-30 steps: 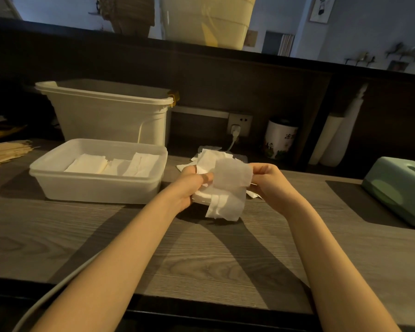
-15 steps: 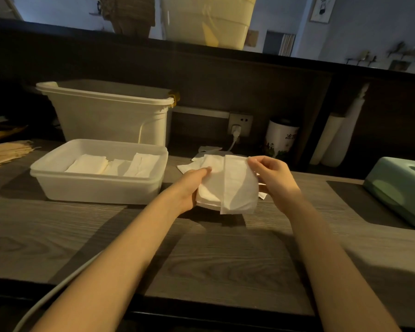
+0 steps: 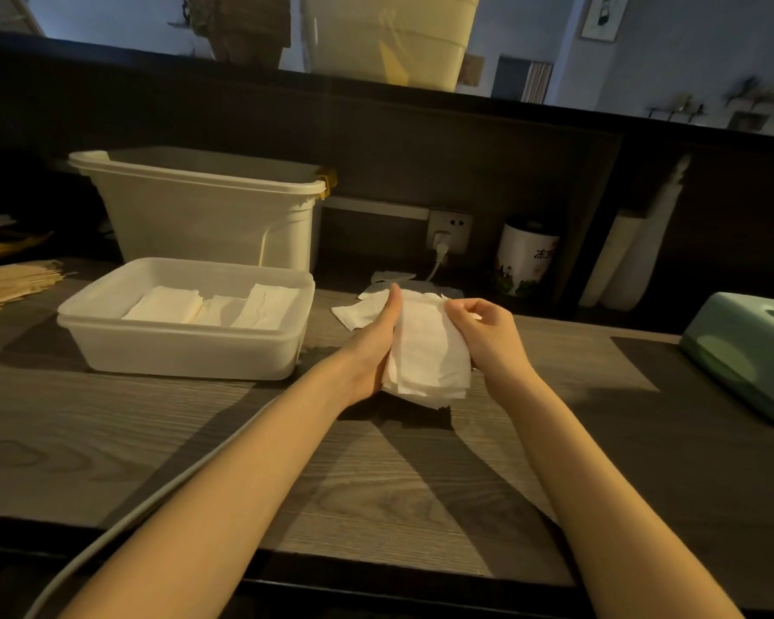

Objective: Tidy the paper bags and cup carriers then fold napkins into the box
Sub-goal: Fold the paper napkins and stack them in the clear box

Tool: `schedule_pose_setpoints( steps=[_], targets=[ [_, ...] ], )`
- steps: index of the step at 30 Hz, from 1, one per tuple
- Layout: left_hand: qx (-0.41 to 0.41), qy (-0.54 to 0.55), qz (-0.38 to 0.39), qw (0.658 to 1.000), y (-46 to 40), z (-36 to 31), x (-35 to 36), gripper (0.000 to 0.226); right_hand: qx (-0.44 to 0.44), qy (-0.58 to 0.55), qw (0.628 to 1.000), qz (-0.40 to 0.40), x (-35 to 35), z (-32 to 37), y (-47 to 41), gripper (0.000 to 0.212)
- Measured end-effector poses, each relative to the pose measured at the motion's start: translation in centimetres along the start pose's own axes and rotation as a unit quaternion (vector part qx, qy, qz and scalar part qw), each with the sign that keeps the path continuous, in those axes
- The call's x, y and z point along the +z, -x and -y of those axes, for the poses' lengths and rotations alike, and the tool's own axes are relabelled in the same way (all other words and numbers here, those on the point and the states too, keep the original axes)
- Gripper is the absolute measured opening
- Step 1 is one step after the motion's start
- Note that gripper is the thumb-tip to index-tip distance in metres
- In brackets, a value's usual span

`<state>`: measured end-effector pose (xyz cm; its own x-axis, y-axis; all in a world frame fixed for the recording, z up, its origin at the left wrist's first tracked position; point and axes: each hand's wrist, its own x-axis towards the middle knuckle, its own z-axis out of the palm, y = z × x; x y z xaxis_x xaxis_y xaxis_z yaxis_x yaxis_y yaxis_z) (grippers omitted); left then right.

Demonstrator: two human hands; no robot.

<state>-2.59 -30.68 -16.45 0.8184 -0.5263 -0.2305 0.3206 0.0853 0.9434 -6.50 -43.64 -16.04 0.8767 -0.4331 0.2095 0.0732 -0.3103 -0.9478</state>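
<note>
The step in hand looks like the napkin folding. The left hand (image 3: 372,350) holds a soft white paper napkin (image 3: 425,350) from its left side, thumb pointing up along the edge, fingers tucked behind it. The right hand (image 3: 488,332) pinches the napkin's top right corner with curled fingers. The napkin is held up just above the grey wooden surface (image 3: 376,484), near the middle of it, and it looks folded over already, with layers showing at the bottom edge.

A few more loose white napkins (image 3: 358,312) lie flat on the surface just behind the hands, toward the back edge. The shallow clear plastic box (image 3: 184,350) sits to the left, near the back left part of the surface. It already has folded white napkins (image 3: 215,306) lying inside it.

I think the next move is to press the fold neat and then carry the napkin left, over the rim of the box, and lay it flat beside the others. The paper is thin and floppy, so it needs a soft grip and both hands staying close, or the fold may fall open.
</note>
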Motion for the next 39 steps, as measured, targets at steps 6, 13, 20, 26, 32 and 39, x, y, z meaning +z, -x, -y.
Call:
schedule_pose_setpoints(
  steps=[6, 13, 20, 26, 32, 39],
  targets=[
    [0.022, -0.102, -0.060, 0.993, 0.1, 0.6, 0.2, 0.037, -0.025, 0.057, 0.997, -0.040, 0.7, -0.2, 0.2, 0.023],
    [0.046, 0.125, -0.153, 0.979, -0.4, 0.3, 0.9, 0.034, 0.074, 0.050, 0.983, 0.158, 0.7, -0.1, 0.9, 0.065],
    [0.152, 0.142, -0.110, 0.972, -0.3, -0.3, -0.8, 0.021, 0.021, -0.083, 0.995, 0.045, -1.1, -0.4, 0.1, 0.063],
    [0.178, -0.230, -0.098, 0.952, -0.4, 0.3, -3.1, 0.061, 0.049, -0.074, 0.991, 0.097, -2.0, -1.7, 0.0, 0.065],
    [0.169, -0.313, -0.026, 0.934, -0.2, 1.2, -2.6, 0.085, 0.063, 0.016, 0.979, 0.191, -1.7, -1.8, 0.6, 0.082],
    [0.243, -0.317, -0.075, 0.914, 0.2, 0.7, -1.7, 0.058, -0.087, 0.033, 0.989, 0.112, -0.5, -1.9, 1.1, 0.065]
  ],
)
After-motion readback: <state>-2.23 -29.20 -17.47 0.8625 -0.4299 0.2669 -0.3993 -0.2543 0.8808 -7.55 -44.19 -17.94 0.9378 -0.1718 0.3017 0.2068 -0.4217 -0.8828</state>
